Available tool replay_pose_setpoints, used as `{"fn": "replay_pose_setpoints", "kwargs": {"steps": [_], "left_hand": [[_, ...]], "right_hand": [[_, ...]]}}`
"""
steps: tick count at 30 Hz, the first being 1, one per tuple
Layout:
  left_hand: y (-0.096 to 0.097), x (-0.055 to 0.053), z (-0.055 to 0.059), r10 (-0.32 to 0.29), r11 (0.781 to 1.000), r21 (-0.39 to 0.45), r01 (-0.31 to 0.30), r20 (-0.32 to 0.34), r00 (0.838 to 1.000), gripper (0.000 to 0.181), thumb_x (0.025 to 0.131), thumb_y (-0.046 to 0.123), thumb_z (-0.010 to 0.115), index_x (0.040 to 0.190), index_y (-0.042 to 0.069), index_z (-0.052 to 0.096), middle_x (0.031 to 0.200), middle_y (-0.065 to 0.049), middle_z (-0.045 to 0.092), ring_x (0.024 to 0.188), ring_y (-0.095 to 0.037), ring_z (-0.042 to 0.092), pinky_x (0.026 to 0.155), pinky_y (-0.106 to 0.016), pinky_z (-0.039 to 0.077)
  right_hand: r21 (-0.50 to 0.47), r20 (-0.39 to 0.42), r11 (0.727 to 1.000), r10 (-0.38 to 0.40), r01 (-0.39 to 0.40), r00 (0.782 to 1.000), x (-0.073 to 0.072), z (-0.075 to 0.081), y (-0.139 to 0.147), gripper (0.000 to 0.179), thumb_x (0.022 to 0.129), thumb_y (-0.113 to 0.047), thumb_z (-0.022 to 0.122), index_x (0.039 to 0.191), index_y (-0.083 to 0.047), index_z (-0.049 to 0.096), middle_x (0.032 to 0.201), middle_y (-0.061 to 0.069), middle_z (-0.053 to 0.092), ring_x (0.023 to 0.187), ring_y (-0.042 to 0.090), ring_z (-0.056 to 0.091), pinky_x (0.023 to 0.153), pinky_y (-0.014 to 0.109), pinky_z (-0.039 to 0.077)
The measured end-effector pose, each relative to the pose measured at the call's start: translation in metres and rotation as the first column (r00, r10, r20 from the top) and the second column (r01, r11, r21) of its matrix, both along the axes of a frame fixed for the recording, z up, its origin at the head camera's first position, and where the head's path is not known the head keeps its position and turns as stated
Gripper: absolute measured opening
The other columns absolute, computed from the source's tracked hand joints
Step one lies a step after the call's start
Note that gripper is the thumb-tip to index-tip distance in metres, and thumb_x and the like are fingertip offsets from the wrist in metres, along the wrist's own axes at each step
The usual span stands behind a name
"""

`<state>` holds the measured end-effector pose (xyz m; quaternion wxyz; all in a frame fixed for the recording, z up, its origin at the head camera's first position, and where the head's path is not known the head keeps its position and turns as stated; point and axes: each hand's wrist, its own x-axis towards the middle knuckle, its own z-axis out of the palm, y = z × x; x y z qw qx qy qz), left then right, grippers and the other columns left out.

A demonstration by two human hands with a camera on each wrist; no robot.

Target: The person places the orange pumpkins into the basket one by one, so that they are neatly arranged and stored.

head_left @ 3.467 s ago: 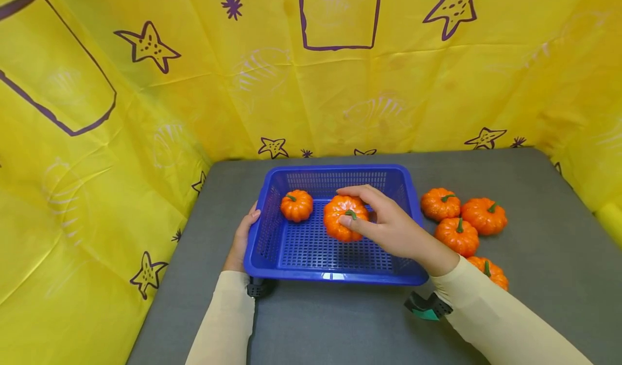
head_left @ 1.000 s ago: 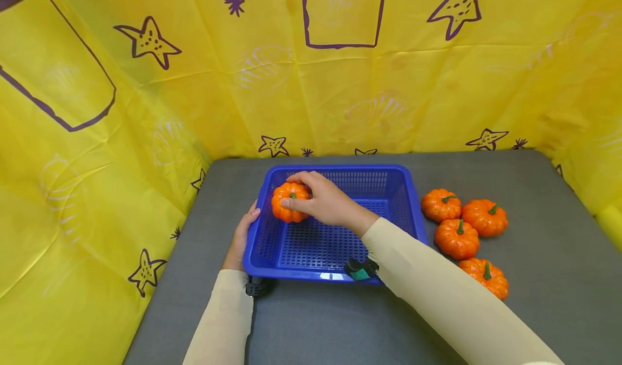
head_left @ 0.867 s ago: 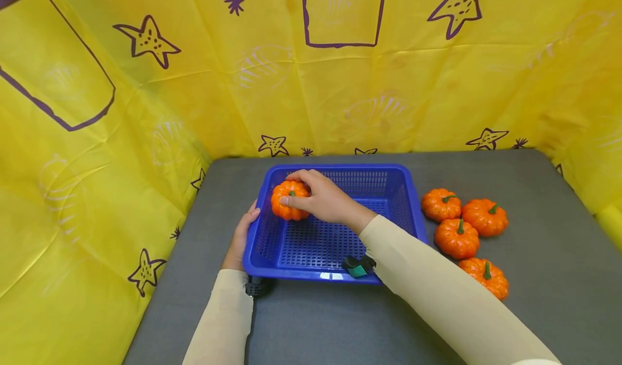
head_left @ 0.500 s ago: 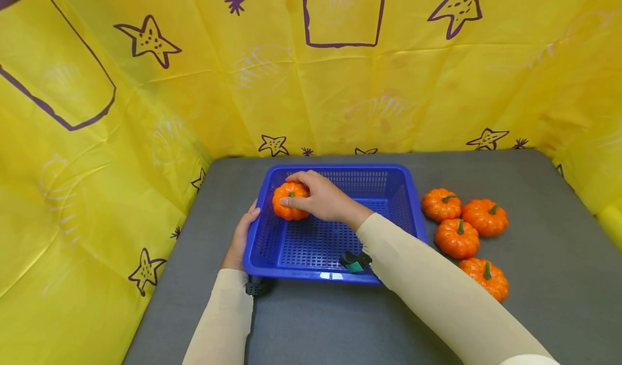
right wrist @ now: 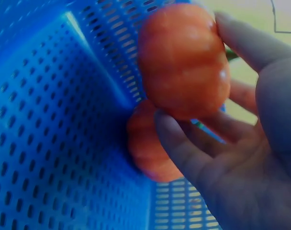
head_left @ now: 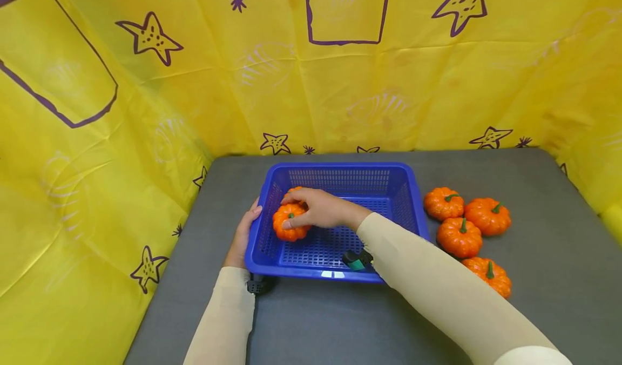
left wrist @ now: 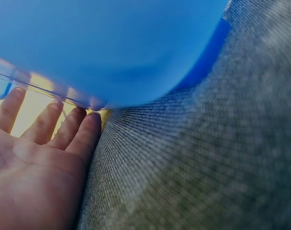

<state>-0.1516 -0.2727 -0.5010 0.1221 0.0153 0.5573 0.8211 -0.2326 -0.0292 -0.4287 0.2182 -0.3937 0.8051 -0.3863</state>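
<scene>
A blue plastic basket (head_left: 335,274) with slotted walls sits on the grey table. At its left rim is my left hand (head_left: 241,238); the thumb lies on the rim, and in the left wrist view the fingers (left wrist: 45,117) reach to it from outside. Inside the basket's left part, my right hand (head_left: 325,208) grips a small orange pumpkin (head_left: 286,225) between thumb and fingers. A second pumpkin (right wrist: 152,143) rests just behind it, mostly covered by the hand in the head view. The held pumpkin (right wrist: 184,60) looks close to or touching it; I cannot tell which.
To the right of the basket, several more orange pumpkins with green stems, one of them a pumpkin (head_left: 460,238) in the middle of the group, lie close together on the table (head_left: 311,322). A yellow cloth (head_left: 340,100) with drawn starfish hangs behind and at the sides.
My right hand has carried the pumpkin from the basket's middle to its left part, then nearer to me, so the pumpkin behind shows again. The left hand stays at the rim.
</scene>
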Motion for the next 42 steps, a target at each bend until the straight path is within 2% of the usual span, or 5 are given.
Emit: {"fn": "replay_pose_setpoints", "kwargs": {"steps": [5, 15, 22, 32, 42], "left_hand": [[0.000, -0.001, 0.001, 0.014, 1.000, -0.002, -0.014, 0.004, 1.000, 0.062, 0.111, 0.040, 0.037, 0.173, 0.038, 0.027, 0.172, -0.003, 0.037, 0.150, -0.033, 0.042, 0.114, -0.046, 0.046], [0.000, -0.003, 0.000, 0.000, 1.000, 0.012, 0.000, -0.018, 1.000, 0.063, 0.111, 0.038, 0.035, 0.174, 0.035, 0.027, 0.173, -0.006, 0.035, 0.151, -0.032, 0.040, 0.117, -0.043, 0.042], [0.000, -0.004, -0.001, 0.001, 1.000, 0.008, 0.000, -0.037, 0.999, 0.064, 0.111, 0.036, 0.036, 0.174, 0.032, 0.026, 0.173, -0.007, 0.035, 0.151, -0.035, 0.041, 0.118, -0.043, 0.042], [0.000, -0.001, 0.000, -0.001, 1.000, 0.002, 0.001, -0.035, 0.999, 0.063, 0.111, 0.036, 0.036, 0.174, 0.032, 0.026, 0.173, -0.006, 0.035, 0.153, -0.036, 0.037, 0.118, -0.043, 0.042], [0.000, -0.002, 0.000, 0.003, 1.000, -0.018, -0.004, -0.037, 0.999, 0.062, 0.112, 0.036, 0.036, 0.173, 0.034, 0.029, 0.172, -0.005, 0.037, 0.152, -0.035, 0.041, 0.119, -0.047, 0.041]], "right_hand": [[0.072, 0.020, 0.994, 0.076, -0.077, 0.997, 0.002, -0.003, -0.002, 0.059, 0.099, -0.043, 0.080, 0.149, -0.015, 0.066, 0.139, 0.001, 0.066, 0.120, 0.022, 0.059, 0.109, 0.040, 0.047], [0.109, 0.090, 0.983, 0.140, -0.150, 0.986, 0.002, -0.008, -0.002, 0.058, 0.099, -0.043, 0.082, 0.149, -0.017, 0.066, 0.136, -0.003, 0.066, 0.120, 0.018, 0.059, 0.111, 0.040, 0.045], [0.098, 0.128, 0.982, 0.151, -0.164, 0.980, 0.002, -0.010, -0.001, 0.059, 0.096, -0.038, 0.086, 0.144, -0.009, 0.068, 0.122, -0.001, 0.070, 0.111, 0.018, 0.063, 0.103, 0.036, 0.050], [0.088, 0.172, 0.976, 0.181, -0.198, 0.968, 0.003, -0.012, -0.001, 0.057, 0.095, -0.033, 0.088, 0.141, -0.008, 0.068, 0.123, -0.002, 0.069, 0.110, 0.018, 0.063, 0.103, 0.034, 0.050], [0.068, 0.171, 0.983, 0.159, -0.173, 0.972, 0.004, -0.007, 0.002, 0.062, 0.097, -0.036, 0.085, 0.148, -0.007, 0.065, 0.143, 0.008, 0.066, 0.121, 0.022, 0.063, 0.107, 0.038, 0.051]]}}
